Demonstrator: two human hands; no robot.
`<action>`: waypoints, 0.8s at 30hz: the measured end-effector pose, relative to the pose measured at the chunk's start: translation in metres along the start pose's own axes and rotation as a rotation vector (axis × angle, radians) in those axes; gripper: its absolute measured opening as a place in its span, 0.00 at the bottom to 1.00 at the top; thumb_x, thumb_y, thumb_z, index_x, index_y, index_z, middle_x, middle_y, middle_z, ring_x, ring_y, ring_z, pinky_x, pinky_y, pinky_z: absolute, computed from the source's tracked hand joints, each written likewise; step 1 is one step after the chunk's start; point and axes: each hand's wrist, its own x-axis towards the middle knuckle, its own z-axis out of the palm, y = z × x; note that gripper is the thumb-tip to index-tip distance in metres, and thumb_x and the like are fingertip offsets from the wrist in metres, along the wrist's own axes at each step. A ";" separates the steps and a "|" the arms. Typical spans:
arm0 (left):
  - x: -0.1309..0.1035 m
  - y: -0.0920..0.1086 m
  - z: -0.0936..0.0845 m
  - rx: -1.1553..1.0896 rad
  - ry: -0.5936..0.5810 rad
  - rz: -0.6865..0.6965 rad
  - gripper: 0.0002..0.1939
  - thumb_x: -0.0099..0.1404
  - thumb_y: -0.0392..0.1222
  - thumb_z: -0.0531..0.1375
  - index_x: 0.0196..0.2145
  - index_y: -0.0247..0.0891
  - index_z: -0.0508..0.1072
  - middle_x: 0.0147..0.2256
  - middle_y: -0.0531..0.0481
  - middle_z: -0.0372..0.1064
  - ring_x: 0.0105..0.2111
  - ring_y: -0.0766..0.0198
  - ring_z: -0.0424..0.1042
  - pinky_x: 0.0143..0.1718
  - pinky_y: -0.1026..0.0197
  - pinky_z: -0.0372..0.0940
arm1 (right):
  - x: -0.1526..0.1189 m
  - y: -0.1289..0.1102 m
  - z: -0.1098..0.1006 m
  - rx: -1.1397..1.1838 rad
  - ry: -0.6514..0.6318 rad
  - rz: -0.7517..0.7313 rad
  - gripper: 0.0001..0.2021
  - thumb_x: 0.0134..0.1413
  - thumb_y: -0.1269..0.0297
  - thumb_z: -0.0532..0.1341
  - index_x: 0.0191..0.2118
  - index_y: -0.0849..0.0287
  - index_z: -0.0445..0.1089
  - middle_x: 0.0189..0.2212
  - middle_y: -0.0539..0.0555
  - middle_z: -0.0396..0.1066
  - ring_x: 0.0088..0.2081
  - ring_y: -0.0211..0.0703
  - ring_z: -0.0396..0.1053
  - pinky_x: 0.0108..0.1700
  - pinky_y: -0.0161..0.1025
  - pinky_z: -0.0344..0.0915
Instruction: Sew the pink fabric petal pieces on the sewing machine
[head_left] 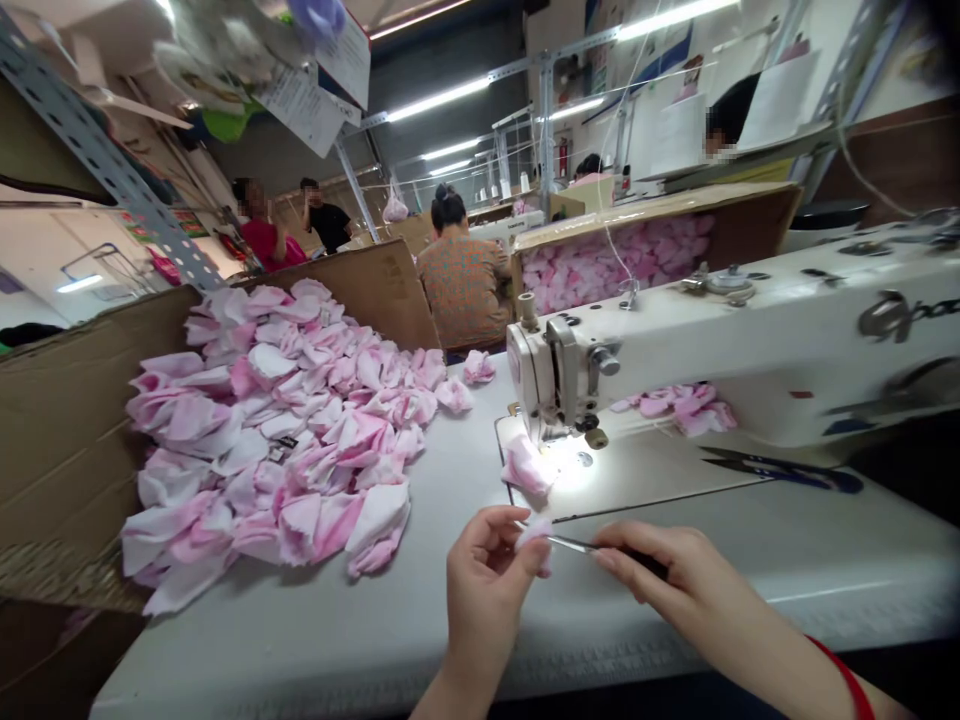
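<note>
My left hand (491, 575) pinches a small pink-and-white fabric piece (534, 535) between thumb and fingers, just above the front of the table. From the right, my right hand (667, 565) grips a thin metal tool with a dark handle (574, 543), and its tip touches or enters the fabric piece. Whether that tool is a pair of tweezers or a single rod is unclear. Behind my hands, another pink fabric piece (527, 466) lies beside the lit needle area of the white sewing machine (555, 385).
To the left, a large heap of pink-and-white fabric pieces (300, 440) rests against cardboard (67, 440). Thread snips (795, 470) lie on the machine bed at right, near more pink pieces (686, 405). Beyond, a co-worker (461, 275) sits beside a filled box (615, 262).
</note>
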 end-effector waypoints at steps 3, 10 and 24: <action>0.004 -0.005 0.003 -0.012 -0.025 -0.040 0.10 0.53 0.42 0.62 0.32 0.35 0.69 0.20 0.56 0.65 0.19 0.71 0.66 0.23 0.70 0.63 | 0.003 0.006 0.001 -0.046 0.048 -0.041 0.15 0.57 0.53 0.49 0.32 0.54 0.68 0.26 0.50 0.71 0.27 0.40 0.66 0.31 0.36 0.59; 0.017 -0.012 0.013 0.061 -0.067 -0.069 0.10 0.54 0.43 0.61 0.31 0.34 0.68 0.21 0.54 0.64 0.20 0.70 0.65 0.23 0.69 0.63 | 0.011 0.016 -0.004 -0.091 0.046 -0.025 0.14 0.58 0.55 0.48 0.32 0.54 0.67 0.25 0.49 0.70 0.26 0.39 0.66 0.30 0.35 0.57; 0.104 -0.020 -0.008 1.194 -0.666 1.215 0.10 0.63 0.30 0.48 0.39 0.34 0.67 0.35 0.46 0.69 0.40 0.61 0.65 0.50 0.53 0.57 | 0.082 0.046 -0.060 -0.601 -0.109 0.135 0.14 0.55 0.61 0.50 0.25 0.58 0.67 0.24 0.54 0.69 0.28 0.43 0.65 0.28 0.36 0.50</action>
